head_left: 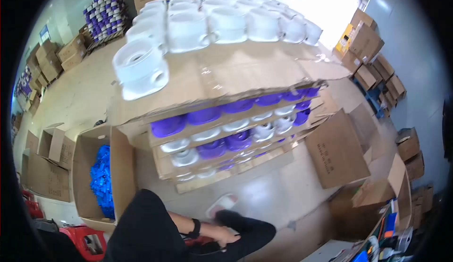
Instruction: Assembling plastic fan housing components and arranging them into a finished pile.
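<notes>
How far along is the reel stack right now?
Done: the lower layers of purple and white reels look full between cardboard sheets. In hand: the top sheet carries white reels along its far side and one reel at the near left. The left hand is low by the knee, apparently holding no reel. Left: probably the bare near part of the top sheet.

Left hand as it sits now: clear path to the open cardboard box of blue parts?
Probably yes. The left hand rests low by the dark-clad legs, and the open cardboard box of blue parts stands to its left, top open; only the person's own body lies between.
</notes>
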The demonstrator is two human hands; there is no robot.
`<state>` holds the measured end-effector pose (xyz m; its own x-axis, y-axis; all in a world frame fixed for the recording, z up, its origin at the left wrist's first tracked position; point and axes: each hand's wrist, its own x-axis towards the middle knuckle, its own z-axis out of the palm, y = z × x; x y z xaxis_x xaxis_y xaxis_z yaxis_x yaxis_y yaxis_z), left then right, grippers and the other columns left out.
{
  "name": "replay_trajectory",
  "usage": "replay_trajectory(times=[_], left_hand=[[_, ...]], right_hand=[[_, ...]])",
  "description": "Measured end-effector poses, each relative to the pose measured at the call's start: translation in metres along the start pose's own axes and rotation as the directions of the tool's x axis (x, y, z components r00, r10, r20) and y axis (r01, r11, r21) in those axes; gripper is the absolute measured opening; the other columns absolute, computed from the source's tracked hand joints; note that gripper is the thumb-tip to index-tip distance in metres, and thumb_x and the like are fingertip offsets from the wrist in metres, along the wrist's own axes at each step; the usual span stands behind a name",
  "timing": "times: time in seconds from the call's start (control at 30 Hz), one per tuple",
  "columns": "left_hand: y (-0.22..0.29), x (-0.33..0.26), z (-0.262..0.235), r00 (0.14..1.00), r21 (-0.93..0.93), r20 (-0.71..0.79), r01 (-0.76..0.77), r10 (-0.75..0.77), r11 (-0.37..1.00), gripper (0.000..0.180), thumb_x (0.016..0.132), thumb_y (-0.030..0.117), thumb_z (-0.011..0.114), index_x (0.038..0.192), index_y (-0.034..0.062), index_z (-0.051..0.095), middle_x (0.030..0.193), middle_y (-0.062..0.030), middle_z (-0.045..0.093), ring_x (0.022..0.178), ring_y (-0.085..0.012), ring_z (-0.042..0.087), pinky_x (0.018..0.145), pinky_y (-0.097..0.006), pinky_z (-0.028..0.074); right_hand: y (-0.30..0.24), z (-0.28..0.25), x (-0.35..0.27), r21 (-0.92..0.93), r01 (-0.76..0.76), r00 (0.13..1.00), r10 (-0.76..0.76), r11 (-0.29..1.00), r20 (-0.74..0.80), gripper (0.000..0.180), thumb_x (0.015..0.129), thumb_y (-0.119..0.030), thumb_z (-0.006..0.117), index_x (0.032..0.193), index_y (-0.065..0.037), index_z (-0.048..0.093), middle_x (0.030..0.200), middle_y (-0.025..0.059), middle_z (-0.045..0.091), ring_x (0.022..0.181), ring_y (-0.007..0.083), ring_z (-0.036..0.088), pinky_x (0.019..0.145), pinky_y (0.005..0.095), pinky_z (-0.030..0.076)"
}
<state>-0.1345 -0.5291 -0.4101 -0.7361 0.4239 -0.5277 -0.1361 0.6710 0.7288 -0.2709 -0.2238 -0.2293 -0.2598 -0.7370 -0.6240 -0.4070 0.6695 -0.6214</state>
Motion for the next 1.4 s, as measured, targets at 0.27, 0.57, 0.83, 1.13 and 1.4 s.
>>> replay_trajectory(times=[0.27, 0.57, 0.83, 1.13, 1.4], left_hand=[[0.004, -0.007, -0.135, 0.988, 0.078, 0.105, 0.11, -0.117, 0.991, 0.064, 0.063, 0.027, 0.082, 0.117, 0.0038, 0.056, 0.11, -0.0201, 0.063, 0.107, -0.0382, 0.059, 0.088, -0.045, 0.049], [0.093, -0.374, -0.185, 0.677, -0.802, -0.579, -0.37, -0.455, 0.47, 0.031, 0.082, 0.014, 0.072, 0.108, 0.0028, 0.058, 0.106, -0.0097, 0.068, 0.101, -0.0189, 0.064, 0.087, -0.034, 0.052], [0.074, -0.506, -0.193, -0.432, -0.775, -0.442, -0.258, -0.786, 0.577, 0.074, 0.072, 0.023, 0.078, 0.135, 0.0045, 0.042, 0.128, -0.0166, 0.055, 0.124, -0.0268, 0.051, 0.101, -0.037, 0.045], [0.034, -0.498, -0.249, -0.334, -0.68, -0.727, 0.231, -0.6, 0.695, 0.107, 0.054, 0.032, 0.086, 0.14, -0.001, 0.033, 0.145, -0.0213, 0.037, 0.14, -0.0352, 0.03, 0.117, -0.043, 0.025], [0.085, -0.488, -0.266, -0.381, -0.711, -0.66, 0.037, -0.647, 0.703, 0.105, 0.052, 0.028, 0.09, 0.139, 0.002, 0.036, 0.141, -0.0192, 0.044, 0.135, -0.0349, 0.038, 0.112, -0.042, 0.032]], right_hand=[[-0.021, -0.018, 0.008, 0.028, -0.147, 0.984, 0.143, 0.989, 0.102, 0.031, 0.092, -0.021, 0.059, 0.12, -0.007, 0.059, 0.107, 0.0239, 0.065, 0.098, 0.0354, 0.063, 0.085, 0.0393, 0.05], [-0.321, -0.237, 0.177, -0.208, 0.209, 0.977, -0.197, 0.956, 0.077, 0.02, 0.088, -0.017, 0.061, 0.099, -0.001, 0.064, 0.075, 0.0193, 0.064, 0.069, 0.0296, 0.066, 0.064, 0.0386, 0.05], [-0.537, -0.162, 0.303, 0.252, 0.409, 0.864, -0.461, 0.877, 0.204, 0.021, 0.097, -0.006, 0.049, 0.11, 0.005, 0.061, 0.099, 0.0107, 0.067, 0.091, 0.0117, 0.062, 0.08, 0.0271, 0.052], [-0.62, -0.07, 0.343, -0.06, 0.693, 0.719, -0.682, 0.719, 0.131, 0.034, 0.083, -0.001, 0.049, 0.115, 0.005, 0.059, 0.112, 0.0234, 0.059, 0.107, 0.0408, 0.056, 0.096, 0.0421, 0.044], [-0.603, -0.101, 0.321, 0.354, 0.414, 0.801, -0.52, 0.839, 0.295, 0.028, 0.094, -0.008, 0.052, 0.119, 0.001, 0.059, 0.104, 0.0104, 0.064, 0.09, 0.0183, 0.063, 0.079, 0.031, 0.051]])
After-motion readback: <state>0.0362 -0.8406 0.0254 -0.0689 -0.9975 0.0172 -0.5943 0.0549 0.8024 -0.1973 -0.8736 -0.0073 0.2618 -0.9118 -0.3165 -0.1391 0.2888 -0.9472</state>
